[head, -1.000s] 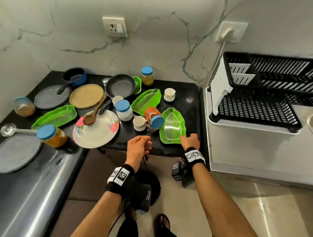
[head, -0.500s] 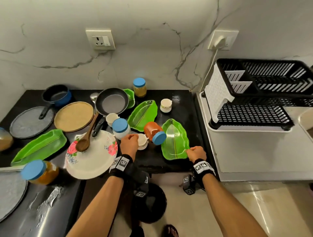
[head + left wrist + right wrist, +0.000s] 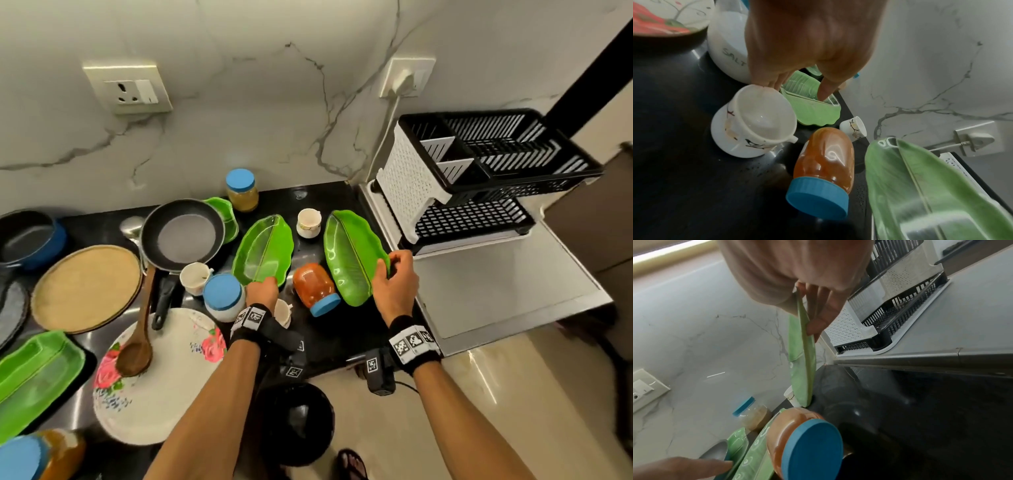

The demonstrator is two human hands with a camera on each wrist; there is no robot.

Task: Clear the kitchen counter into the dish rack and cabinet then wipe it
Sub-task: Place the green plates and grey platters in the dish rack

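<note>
Two green leaf-shaped plates are in my hands on the black counter (image 3: 342, 335). My right hand (image 3: 390, 270) pinches the rim of the right leaf plate (image 3: 352, 257), which is raised and tilted on its edge; in the right wrist view my right hand (image 3: 804, 316) has fingers (image 3: 818, 318) behind the plate (image 3: 803, 356). My left hand (image 3: 263, 289) pinches the near end of the middle leaf plate (image 3: 263, 250); in the left wrist view my left hand (image 3: 797, 89) has its thumb inside the plate (image 3: 816, 113). The black-and-white dish rack (image 3: 479, 192) stands to the right.
An orange jar with a blue lid (image 3: 315, 287) lies on its side between the two plates. White cups (image 3: 308, 222) (image 3: 754, 121), a salt jar (image 3: 224, 296), a frying pan (image 3: 183, 236), a floral plate with a wooden spoon (image 3: 161, 394) and more dishes crowd the left.
My right hand has lifted the right leaf plate off the counter and tilted it up. My left hand has moved forward past the cup onto the middle leaf plate.
</note>
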